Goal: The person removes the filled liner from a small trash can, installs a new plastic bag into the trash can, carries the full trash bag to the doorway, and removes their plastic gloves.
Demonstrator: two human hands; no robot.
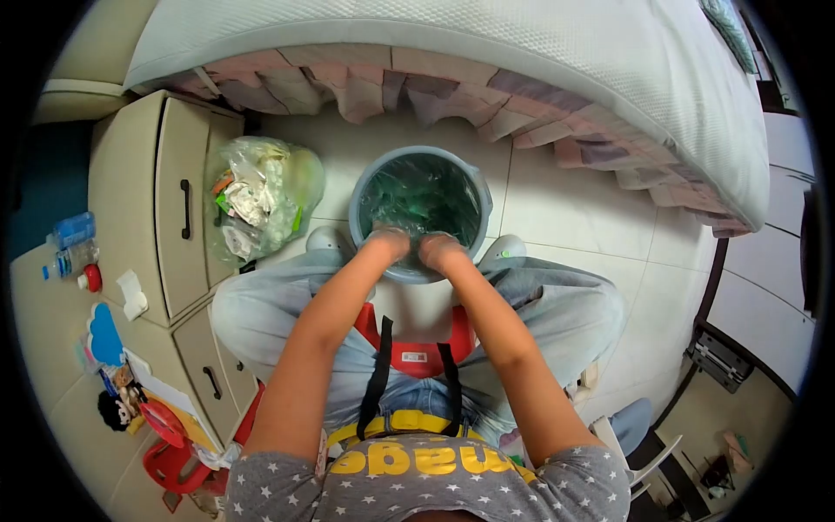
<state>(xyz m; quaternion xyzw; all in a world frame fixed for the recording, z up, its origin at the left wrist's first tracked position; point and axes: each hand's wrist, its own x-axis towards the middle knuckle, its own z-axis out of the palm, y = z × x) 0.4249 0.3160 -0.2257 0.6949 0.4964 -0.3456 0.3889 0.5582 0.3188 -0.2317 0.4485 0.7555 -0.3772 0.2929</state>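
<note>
A round grey-blue bin (357, 193) stands on the floor between my knees. Inside it lies a thin, see-through greenish plastic bag (422, 187), crumpled and spread against the walls. My left hand (391, 241) reaches over the near rim at the left, with the plastic around it. Just to its right, my right hand (439, 249) also dips into the bin and touches the bag. The fingers of both hands are hidden by the plastic and the hands themselves, so their closing does not show.
A full clear rubbish bag (261, 196) sits left of the bin, beside a beige cabinet (187, 204). A bed (435, 39) with a ruffled skirt (426, 91) spans the far side. Bottles (72, 244) and toys lie on the left. Tiled floor (583, 204) extends right.
</note>
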